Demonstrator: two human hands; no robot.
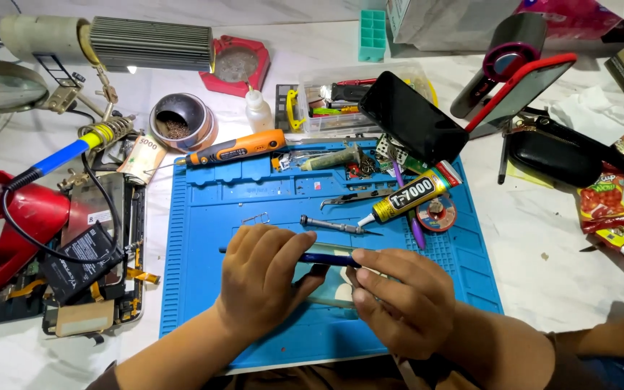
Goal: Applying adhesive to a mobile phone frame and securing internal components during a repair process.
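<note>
Both hands closed on one slim dark-blue pen-like tool [326,258] over the blue silicone work mat [196,238].
Left hand [261,282] steadies; right hand [402,300] pinches the tip end: keep your grip light and your wrists low.

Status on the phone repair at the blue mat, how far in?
Done: a phone lies opened left of the mat, battery loose on top. In hand: both the left hand and right hand hold a thin dark-blue tool over a pale part. Left: phone unassembled; glue tube lies capped.
</note>
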